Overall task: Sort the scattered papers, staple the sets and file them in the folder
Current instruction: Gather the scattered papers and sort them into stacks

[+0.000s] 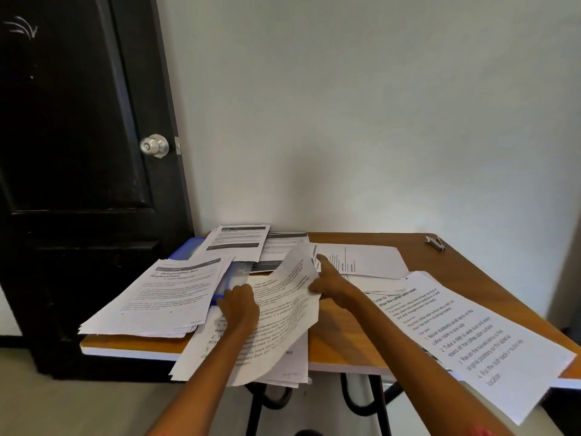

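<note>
Printed papers lie scattered over a small wooden table [339,338]. My left hand [239,305] presses down on the sheets near the table's middle, knuckles up. My right hand [327,283] pinches the right edge of a curled sheet [283,322] that is lifted off the pile, with its index finger stretched toward the back. A thick stack headed "Dehumidifier Box Replacement" [166,297] sits at the left. A blue folder [185,250] lies partly buried under papers at the back left. A small stapler [435,243] rests at the table's far right corner.
A large-print sheet [471,338] hangs over the table's right front edge. More sheets [361,262] lie at the back centre. A black door [78,152] stands left of the table, a white wall behind. Black metal table legs [374,401] show below.
</note>
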Demonstrator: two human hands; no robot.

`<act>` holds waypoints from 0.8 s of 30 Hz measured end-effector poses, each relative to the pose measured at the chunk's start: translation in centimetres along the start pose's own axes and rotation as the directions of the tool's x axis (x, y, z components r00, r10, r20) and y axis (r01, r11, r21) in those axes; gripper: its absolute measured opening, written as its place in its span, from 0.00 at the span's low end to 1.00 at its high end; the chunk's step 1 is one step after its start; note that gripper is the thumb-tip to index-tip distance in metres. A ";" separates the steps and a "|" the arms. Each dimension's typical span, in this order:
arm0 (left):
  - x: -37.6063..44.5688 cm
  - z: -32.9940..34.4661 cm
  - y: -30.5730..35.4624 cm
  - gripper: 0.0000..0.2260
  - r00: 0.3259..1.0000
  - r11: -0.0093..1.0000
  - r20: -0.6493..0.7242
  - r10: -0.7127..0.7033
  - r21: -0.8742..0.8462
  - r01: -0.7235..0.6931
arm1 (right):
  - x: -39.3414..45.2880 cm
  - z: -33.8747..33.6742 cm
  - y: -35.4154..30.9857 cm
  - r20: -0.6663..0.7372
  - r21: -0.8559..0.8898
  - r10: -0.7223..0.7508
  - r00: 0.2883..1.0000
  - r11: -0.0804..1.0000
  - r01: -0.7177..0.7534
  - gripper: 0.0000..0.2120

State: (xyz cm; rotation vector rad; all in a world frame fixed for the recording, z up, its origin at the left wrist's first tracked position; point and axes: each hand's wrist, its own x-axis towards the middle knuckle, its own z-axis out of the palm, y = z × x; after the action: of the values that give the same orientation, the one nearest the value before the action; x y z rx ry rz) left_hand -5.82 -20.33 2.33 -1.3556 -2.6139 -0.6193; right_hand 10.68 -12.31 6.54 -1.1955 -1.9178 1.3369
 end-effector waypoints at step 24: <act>-1.5 1.7 4.7 0.10 0.995 0.981 -0.007 0.096 -0.172 -0.095 | -1.5 -4.2 5.6 -0.281 -0.669 -0.222 0.934 0.743 -0.024 0.12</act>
State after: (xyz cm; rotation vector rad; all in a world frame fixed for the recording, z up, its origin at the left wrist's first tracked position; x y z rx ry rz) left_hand -1.04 -18.37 1.68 -1.5193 -2.5284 -0.8462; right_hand 16.80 -10.88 3.13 -1.4922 -2.2084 0.3061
